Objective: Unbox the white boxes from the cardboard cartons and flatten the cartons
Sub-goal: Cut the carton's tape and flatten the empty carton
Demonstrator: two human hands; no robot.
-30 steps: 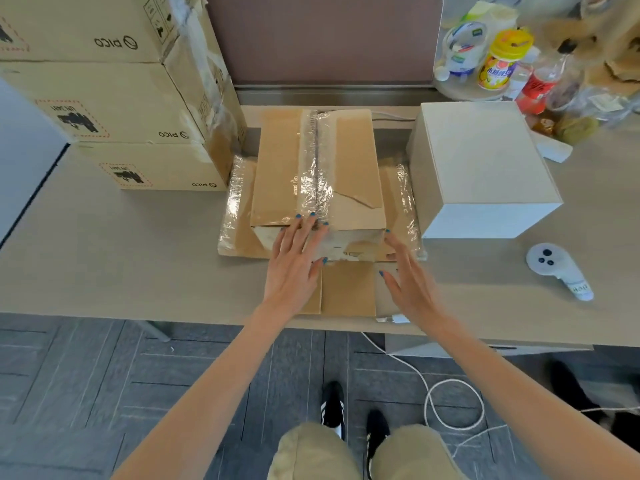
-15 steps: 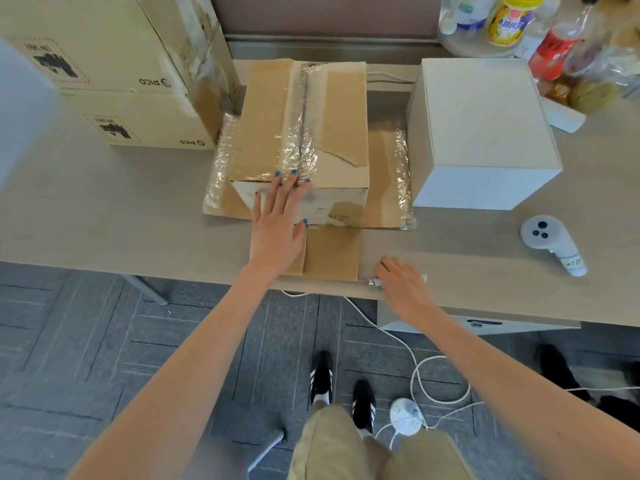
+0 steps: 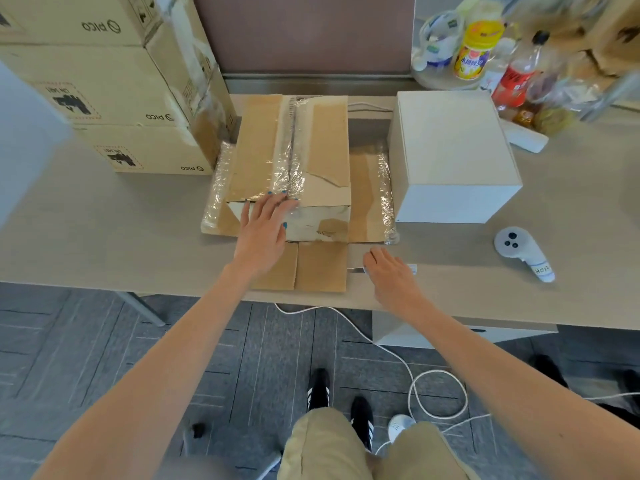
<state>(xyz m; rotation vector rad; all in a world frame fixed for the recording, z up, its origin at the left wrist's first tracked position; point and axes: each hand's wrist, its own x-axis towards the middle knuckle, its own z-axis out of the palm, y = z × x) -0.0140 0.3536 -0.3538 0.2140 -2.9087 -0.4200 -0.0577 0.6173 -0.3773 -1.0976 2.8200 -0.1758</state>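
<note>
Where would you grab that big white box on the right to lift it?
Take the white box by its left and right walls, palms pressed flat, probably from the near side. It is a plain upright cube with no handle or flap showing, likely too broad for a one-handed grip.

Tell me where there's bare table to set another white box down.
The widest bare stretch of table lies left of the taped carton, in front of the stacked cartons. A smaller strip lies in front of the white box, beside the controller. The back right corner is crowded with bottles.
</note>
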